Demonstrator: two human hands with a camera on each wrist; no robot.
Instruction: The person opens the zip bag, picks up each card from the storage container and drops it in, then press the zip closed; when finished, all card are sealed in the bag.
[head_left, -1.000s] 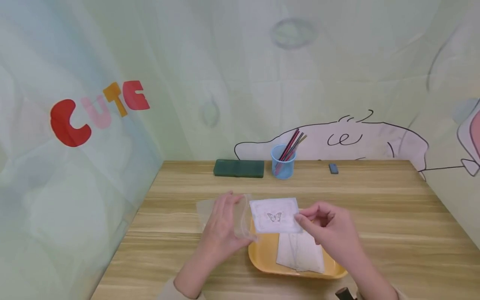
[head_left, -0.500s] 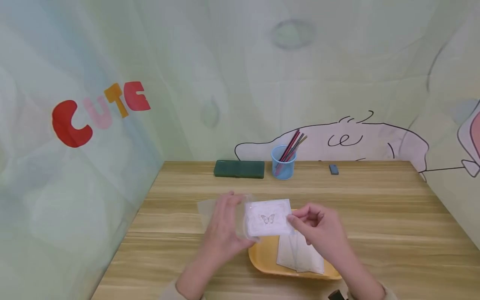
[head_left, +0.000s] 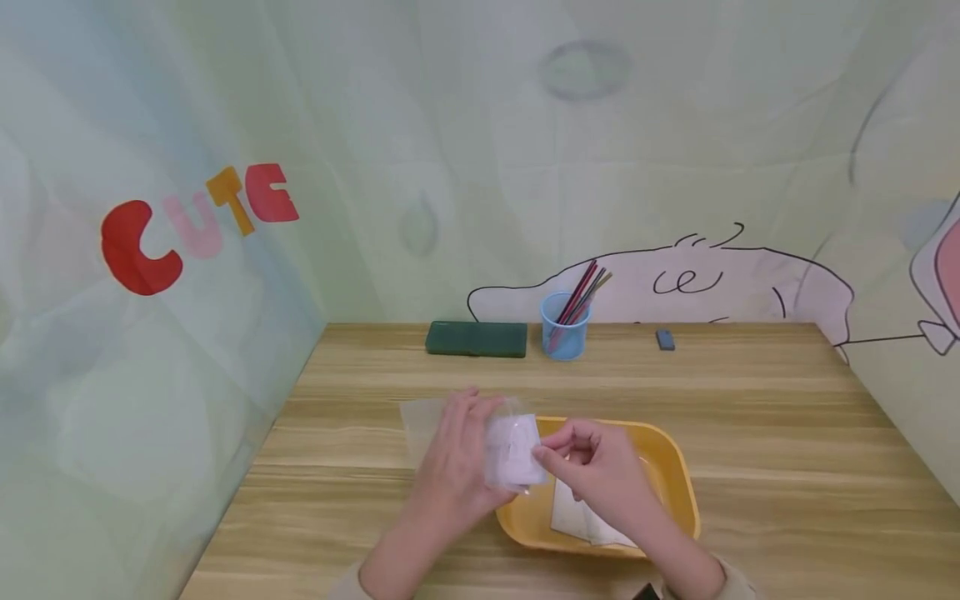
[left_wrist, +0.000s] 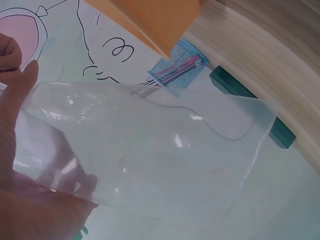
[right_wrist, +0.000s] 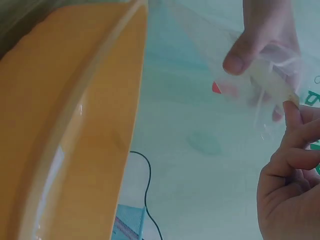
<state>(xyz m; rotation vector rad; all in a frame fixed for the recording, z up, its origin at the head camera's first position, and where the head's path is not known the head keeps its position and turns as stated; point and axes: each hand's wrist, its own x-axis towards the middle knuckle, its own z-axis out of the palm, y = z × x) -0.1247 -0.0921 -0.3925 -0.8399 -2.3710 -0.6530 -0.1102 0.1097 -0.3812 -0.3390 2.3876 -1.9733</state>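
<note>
Card is sitting partway inside the clear sleeve, just above the yellow tray's left rim; left hand is gripping the sleeve, fingers curled round it, right hand pinching the card's edge, more cards lying in the tray on the tabletop

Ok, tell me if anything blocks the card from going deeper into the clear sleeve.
Nothing visible does. The right hand pinches the white card, already partly inside the clear sleeve that the left hand holds open above the yellow tray.
</note>
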